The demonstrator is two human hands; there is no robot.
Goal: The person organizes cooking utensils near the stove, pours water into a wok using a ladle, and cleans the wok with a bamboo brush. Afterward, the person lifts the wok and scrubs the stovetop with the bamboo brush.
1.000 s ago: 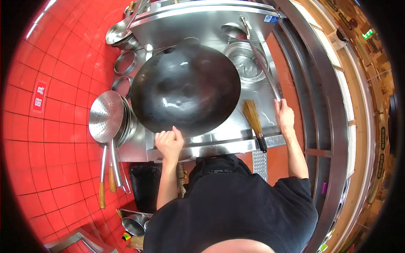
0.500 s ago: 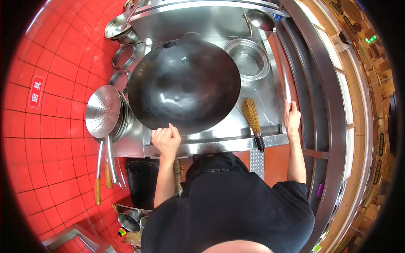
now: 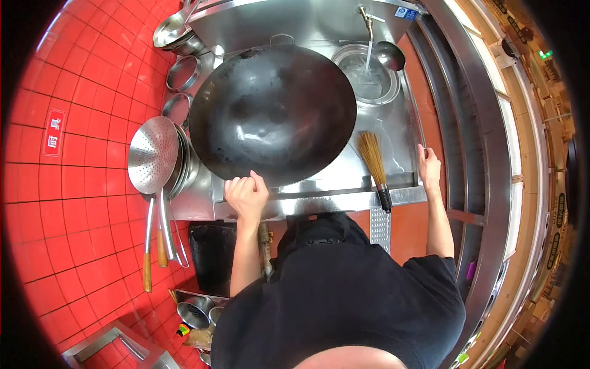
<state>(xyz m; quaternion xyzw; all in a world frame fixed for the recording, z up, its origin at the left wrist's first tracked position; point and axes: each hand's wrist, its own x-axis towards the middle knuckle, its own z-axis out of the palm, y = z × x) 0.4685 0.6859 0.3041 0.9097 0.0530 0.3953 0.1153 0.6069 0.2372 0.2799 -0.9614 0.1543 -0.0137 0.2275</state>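
A large dark wok [image 3: 270, 117] sits on the steel stove top, its far loop handle showing at the back. My left hand [image 3: 246, 192] is closed at the wok's near edge; the part it grips is covered by my fingers. To the right, my right hand [image 3: 431, 169] is closed around the end of a long-handled ladle [image 3: 389, 56]. The ladle's dark bowl is over the right rim of a round water basin [image 3: 373, 92]. Water runs from a tap [image 3: 367, 22] into this basin. A bamboo brush [image 3: 372, 160] with a black grip lies between the wok and my right hand.
On the left, a perforated strainer [image 3: 152, 154] rests on stacked bowls, its handle hanging over the counter edge. Round metal rings [image 3: 182, 74] and pans [image 3: 175, 34] stand along the red tiled wall [image 3: 80, 178]. Steel shelving [image 3: 455, 123] runs along the right.
The ladle's bowl has moved down from beside the back panel to the basin's rim. Water now flows from the tap. My left hand stays at the wok's edge; the view has shifted slightly.
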